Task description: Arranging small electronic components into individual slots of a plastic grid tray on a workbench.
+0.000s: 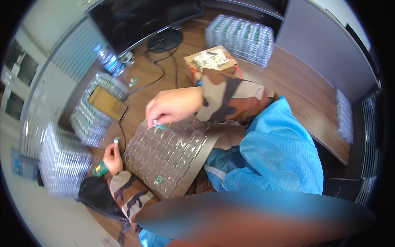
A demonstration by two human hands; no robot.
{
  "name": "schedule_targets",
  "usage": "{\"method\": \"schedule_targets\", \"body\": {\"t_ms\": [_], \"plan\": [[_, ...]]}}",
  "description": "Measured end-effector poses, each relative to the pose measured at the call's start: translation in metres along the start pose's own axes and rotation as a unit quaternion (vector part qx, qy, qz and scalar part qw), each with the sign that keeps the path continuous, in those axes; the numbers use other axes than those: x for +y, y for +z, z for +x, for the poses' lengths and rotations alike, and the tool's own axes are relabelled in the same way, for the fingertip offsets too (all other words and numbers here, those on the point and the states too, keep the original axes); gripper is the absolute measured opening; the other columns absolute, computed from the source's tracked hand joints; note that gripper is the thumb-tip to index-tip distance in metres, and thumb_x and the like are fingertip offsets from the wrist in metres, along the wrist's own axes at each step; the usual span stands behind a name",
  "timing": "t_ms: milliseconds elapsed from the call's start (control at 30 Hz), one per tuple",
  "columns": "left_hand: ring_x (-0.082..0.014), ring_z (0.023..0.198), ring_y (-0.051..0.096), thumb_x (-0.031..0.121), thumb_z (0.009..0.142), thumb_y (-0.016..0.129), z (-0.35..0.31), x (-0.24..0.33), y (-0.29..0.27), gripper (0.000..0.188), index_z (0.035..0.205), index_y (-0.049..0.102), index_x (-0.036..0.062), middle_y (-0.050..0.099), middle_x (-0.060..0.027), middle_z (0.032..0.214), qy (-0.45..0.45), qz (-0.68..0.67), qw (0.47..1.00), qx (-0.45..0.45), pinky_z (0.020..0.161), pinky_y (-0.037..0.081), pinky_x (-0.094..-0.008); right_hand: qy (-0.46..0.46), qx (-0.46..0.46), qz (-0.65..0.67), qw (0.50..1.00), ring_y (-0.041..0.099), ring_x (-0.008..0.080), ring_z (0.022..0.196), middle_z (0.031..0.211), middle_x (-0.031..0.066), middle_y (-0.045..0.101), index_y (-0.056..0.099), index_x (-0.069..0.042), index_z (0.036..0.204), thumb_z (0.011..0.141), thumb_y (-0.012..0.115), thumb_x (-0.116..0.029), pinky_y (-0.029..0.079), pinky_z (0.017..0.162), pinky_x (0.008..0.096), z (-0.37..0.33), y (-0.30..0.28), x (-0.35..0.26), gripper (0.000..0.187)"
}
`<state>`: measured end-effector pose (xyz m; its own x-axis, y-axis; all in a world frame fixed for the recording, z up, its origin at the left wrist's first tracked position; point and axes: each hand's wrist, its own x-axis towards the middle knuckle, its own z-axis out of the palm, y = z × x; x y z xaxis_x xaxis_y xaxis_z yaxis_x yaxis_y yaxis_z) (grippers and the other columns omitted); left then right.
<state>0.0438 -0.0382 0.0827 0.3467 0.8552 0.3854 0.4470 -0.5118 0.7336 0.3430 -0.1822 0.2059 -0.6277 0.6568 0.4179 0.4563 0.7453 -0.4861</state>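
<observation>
A clear plastic tray point(164, 150) with rows of shallow pockets lies in front of me, tilted across the desk. My right hand point(175, 106) is over its far edge, fingertips pinched on a small green circuit board point(159, 126). To the left of the tray, my left hand point(113, 159) is closed, with a small white-and-green piece point(117, 140) between thumb and finger; blur hides its exact kind. One small green board point(159, 180) sits in a near pocket of the tray. Beside my left wrist lies a larger green circuit board point(100, 168).
Stacks of clear trays stand at the left point(63, 160), behind them point(96, 111) and at the back point(240, 39). A phone point(108, 103) rests on one stack. Farther off are a water bottle point(109, 61), a monitor point(140, 20), a cardboard box point(212, 61) and a black cable point(162, 72).
</observation>
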Motion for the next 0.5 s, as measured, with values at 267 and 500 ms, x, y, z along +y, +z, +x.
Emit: {"method": "schedule_targets", "body": {"t_ms": [267, 500], "plan": [[-0.0045, 0.056, 0.043, 0.012, 0.08, 0.057, 0.0, -0.005, 0.002, 0.012, 0.079, 0.057, 0.0, 0.051, 0.0022, 0.062, 0.022, -0.021, 0.999, 0.01, 0.051, 0.036, -0.0189, 0.396, 0.322, 0.013, 0.86, 0.057, 0.0112, 0.064, 0.078, 0.0067, 0.061, 0.058, -0.002, 0.096, 0.075, 0.058, -0.007, 0.048, 0.06, 0.0246, -0.213, -0.115, -0.015, 0.022], [-0.0039, 0.053, 0.04, 0.011, 0.081, 0.055, -0.001, 0.001, 0.002, 0.011, 0.077, 0.056, 0.0006, 0.05, 0.003, 0.06, 0.017, 0.0, 1.0, -0.001, 0.048, 0.033, -0.0182, 0.606, 0.465, -0.297, 0.573, 0.06, 0.0174, 0.072, 0.079, 0.0071, 0.062, 0.062, -0.008, 0.083, 0.068, 0.067, -0.03, 0.047, 0.068, 0.0291, -0.346, -0.176, 0.016, 0.027]]}}
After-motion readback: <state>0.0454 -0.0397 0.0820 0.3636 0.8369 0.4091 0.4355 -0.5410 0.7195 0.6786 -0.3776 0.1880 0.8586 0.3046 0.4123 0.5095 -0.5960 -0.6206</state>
